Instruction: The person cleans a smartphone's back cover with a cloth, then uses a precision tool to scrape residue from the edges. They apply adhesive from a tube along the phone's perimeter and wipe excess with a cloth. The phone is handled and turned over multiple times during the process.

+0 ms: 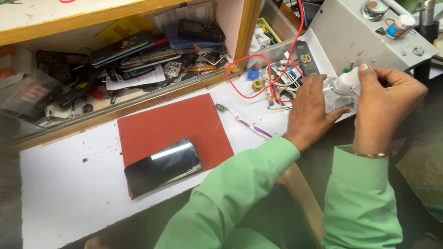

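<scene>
— While your left hand (310, 108) wraps the clear bottle (336, 94) at the bench edge to keep it steady, what does your right hand (385, 103) do?
— It pinches the white cap (349, 79) with closed fingers.

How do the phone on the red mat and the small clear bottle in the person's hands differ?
The phone is dark, flat and lies untouched on the red mat; the bottle is clear with a white cap, and sits between the left hand and the right hand. Both are over the white worktop.
</scene>
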`<act>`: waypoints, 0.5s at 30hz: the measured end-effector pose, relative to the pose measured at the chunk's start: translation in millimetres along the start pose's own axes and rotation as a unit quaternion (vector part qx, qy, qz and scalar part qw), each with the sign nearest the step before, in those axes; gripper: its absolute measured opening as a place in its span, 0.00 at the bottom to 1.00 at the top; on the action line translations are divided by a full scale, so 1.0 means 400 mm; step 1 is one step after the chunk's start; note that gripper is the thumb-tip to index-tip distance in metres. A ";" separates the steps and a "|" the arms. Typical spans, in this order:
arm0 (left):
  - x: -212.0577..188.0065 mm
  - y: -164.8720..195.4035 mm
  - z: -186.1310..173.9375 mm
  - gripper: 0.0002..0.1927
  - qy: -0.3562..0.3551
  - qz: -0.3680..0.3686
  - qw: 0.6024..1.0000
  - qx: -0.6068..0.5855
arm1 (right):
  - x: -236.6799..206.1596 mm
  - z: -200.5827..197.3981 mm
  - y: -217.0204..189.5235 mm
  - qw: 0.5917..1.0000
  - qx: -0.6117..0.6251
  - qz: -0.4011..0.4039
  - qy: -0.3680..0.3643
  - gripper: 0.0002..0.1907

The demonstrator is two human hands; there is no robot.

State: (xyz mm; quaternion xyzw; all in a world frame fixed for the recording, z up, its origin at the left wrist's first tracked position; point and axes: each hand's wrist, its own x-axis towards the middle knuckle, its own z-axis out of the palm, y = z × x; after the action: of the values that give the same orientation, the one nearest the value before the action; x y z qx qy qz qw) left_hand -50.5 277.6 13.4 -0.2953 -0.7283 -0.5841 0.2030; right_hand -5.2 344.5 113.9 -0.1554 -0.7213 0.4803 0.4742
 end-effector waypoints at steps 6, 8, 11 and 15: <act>-0.006 0.015 0.006 0.45 0.017 -0.007 1.000 0.023 | 0.033 -0.020 0.025 0.995 0.046 0.032 -0.077 0.05; -0.005 0.015 0.008 0.45 0.026 -0.001 0.999 0.031 | 0.028 -0.019 0.036 0.995 0.060 0.053 -0.061 0.07; -0.002 0.017 0.012 0.46 0.016 -0.001 0.999 0.052 | 0.050 -0.025 0.044 0.994 0.031 0.063 -0.085 0.08; -0.006 0.027 0.018 0.46 0.034 -0.011 0.997 0.066 | 0.059 -0.064 0.071 0.991 0.079 0.076 -0.081 0.05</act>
State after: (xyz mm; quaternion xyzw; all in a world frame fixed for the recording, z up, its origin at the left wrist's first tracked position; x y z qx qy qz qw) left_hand -41.2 285.7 18.3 -0.2534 -0.7614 -0.5462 0.2401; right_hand -2.1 388.4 104.8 -0.1317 -0.7034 0.5814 0.3870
